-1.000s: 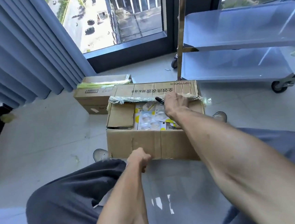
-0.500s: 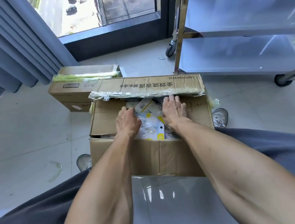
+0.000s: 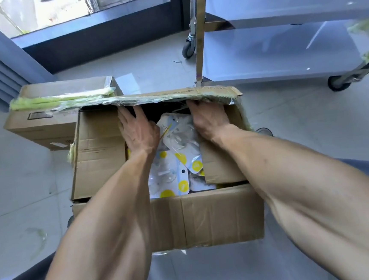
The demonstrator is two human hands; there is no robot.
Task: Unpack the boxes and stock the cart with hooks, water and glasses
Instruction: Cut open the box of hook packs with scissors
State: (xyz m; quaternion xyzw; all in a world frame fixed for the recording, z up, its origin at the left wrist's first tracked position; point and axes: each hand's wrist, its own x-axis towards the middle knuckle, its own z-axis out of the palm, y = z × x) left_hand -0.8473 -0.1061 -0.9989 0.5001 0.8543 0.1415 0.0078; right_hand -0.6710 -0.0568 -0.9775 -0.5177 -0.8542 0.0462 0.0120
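Note:
An open cardboard box [image 3: 208, 216] stands on the floor in front of me, its far flap hanging over the opening. Inside lie several hook packs [image 3: 168, 179], white cards with yellow dots and clear blisters. Both my hands are in the box at its far end. My left hand [image 3: 139, 131] lies with straight fingers on the packs, fingertips in the dark under the flap. My right hand [image 3: 209, 119] rests against the tilted top pack [image 3: 178, 131], its fingers bent at the flap's edge with the tips hidden. The steel cart [image 3: 282, 48] stands behind, to the right.
A second cardboard box [image 3: 44, 124] with green tape sits on the floor at the left, touching the open one. Its flaps are down. Cart wheels [image 3: 188, 50] stand close behind the box. A curtain and window close off the back left. My knees flank the box.
My left hand left the box's front wall and went inside. Both hands have pushed further toward the far flap. My view has moved closer over the box.

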